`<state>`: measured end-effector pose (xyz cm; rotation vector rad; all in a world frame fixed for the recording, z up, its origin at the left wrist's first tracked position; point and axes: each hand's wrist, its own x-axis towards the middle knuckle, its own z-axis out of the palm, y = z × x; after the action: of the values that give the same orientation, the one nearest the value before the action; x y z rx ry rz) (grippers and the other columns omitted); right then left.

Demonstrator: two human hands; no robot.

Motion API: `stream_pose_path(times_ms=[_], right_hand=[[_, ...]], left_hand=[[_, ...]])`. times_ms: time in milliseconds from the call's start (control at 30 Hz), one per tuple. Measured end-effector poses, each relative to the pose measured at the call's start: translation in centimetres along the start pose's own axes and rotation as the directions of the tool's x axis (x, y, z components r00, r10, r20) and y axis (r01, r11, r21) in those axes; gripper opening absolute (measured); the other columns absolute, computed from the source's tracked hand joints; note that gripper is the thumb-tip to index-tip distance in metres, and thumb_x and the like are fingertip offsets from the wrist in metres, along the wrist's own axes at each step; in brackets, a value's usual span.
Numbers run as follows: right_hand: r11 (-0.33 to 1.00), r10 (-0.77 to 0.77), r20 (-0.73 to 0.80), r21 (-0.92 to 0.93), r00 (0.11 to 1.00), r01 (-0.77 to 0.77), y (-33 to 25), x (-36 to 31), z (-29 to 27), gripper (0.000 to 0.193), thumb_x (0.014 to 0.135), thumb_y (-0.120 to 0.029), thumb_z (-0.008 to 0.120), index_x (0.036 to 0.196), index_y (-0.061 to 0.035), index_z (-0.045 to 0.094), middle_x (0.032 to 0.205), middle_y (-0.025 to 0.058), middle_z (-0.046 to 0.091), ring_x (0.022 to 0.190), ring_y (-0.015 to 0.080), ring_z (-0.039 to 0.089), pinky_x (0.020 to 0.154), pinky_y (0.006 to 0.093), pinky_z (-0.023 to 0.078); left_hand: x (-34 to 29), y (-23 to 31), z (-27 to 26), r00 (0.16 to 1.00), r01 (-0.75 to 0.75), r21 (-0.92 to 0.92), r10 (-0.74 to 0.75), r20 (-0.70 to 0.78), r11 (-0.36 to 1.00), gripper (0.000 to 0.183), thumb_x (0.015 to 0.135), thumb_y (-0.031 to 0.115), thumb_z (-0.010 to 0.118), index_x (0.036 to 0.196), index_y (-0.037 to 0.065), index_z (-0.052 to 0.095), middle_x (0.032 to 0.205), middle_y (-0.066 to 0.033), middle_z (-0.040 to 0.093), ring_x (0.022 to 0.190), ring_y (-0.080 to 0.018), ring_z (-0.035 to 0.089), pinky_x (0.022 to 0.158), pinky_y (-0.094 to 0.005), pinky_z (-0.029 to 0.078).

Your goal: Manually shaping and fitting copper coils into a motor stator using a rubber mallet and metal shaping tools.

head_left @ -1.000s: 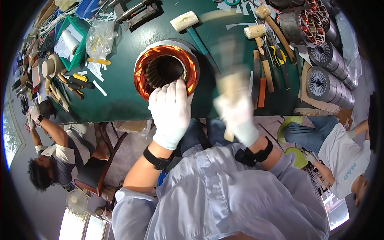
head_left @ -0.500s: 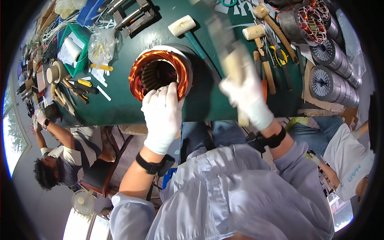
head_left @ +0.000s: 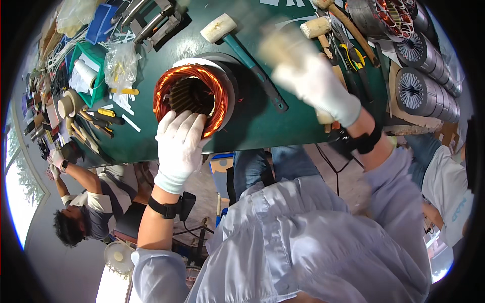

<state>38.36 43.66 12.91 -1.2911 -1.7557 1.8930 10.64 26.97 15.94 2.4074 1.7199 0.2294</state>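
Observation:
A motor stator (head_left: 230, 93) lies on the green workbench, its ring of copper winding (head_left: 221, 108) facing me and its slotted bore partly in shadow. My left hand (head_left: 181, 139), in a white glove, grips the near lower rim of the winding, with the fingers hooked over toward the bore. Off to the right, my gloved right hand (head_left: 313, 86) is closed around a mallet (head_left: 287, 48), whose pale head is smeared by motion. The end of its handle pokes out below the hand. A second mallet (head_left: 218, 28), with a white head and green handle, lies beyond the stator.
Wooden-handled mallets (head_left: 316, 28) and yellow-black pliers (head_left: 357, 56) lie at the right, beside slotted cores (head_left: 411, 88) and another wound stator (head_left: 389, 22). A green basket (head_left: 101, 70), a plastic bag (head_left: 121, 63) and hand tools (head_left: 101, 118) fill the left. People sit on both sides.
My right hand has swung the mallet, still blurred, and it is now slightly farther from the bench edge. My left hand stays on the winding, its fingers a little lower. The whole view has shifted slightly.

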Motion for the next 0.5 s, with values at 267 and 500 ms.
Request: stream_pose_path(times_ms=[267, 500], right_hand=[[0.959, 0.012, 0.004, 0.284, 1.000, -0.012, 1.7, 4.4, -4.3, 0.037, 0.098, -0.015, 0.057, 0.133, -0.0028, 0.054, 0.114, 0.0114, 0.069, 0.093, 0.0157, 0.071, 0.073, 0.0286, 0.056], [0.985, 0.150, 0.068, -0.100, 0.986, -0.143, -1.1, -1.8, -0.3, 0.072, 0.090, -0.009, 0.065, 0.156, -0.0176, 0.038, 0.100, 0.0033, 0.070, 0.057, 0.0057, 0.057, 0.050, 0.0214, 0.046]], left_hand=[[0.1, 0.7, 1.0, 0.995, -0.003, 0.017, 0.005, -0.104, 1.000, 0.060, 0.060, 0.019, 0.084, 0.116, 0.005, 0.066, 0.107, -0.0093, 0.068, 0.104, -0.0278, 0.063, 0.099, -0.0452, 0.046], [1.4, 1.7, -0.8, 0.997, 0.076, -0.068, -0.075, 0.018, 0.995, 0.056, 0.068, 0.017, 0.084, 0.119, 0.004, 0.064, 0.106, -0.0114, 0.068, 0.100, -0.0300, 0.064, 0.101, -0.0466, 0.045]])
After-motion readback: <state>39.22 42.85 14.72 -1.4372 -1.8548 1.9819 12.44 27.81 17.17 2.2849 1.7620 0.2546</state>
